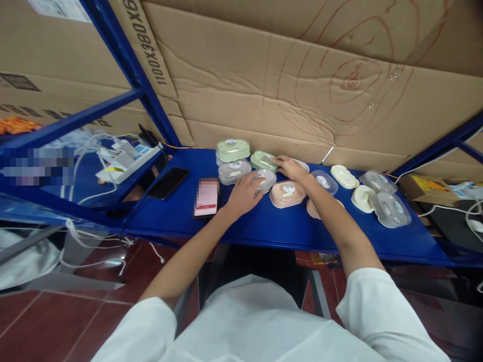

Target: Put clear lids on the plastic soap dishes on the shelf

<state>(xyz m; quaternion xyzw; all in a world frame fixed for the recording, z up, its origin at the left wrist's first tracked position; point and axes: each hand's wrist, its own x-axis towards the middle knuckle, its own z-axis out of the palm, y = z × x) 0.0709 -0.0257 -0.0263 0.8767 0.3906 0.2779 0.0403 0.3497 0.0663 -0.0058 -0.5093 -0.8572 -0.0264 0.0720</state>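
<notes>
My left hand (244,195) is closed over the left end of a clear plastic lid (267,177) with a round label, which lies low over the table. My right hand (290,168) has its fingertips on the right end of a green soap box (261,159) just behind it; its thumb is hidden. Left of the hands, a clear-lidded box (232,173) stands before another green box (233,149). A pink box (287,195) with a round label sits between my forearms. Another pink piece (314,210) is partly hidden by my right forearm.
Cream trays (344,177) and clear lids (392,210) lie to the right on the blue table (241,230). At left are a lit phone (207,197), a dark phone (168,182) and a power strip (130,163) with cables. Cardboard (234,85) walls the back.
</notes>
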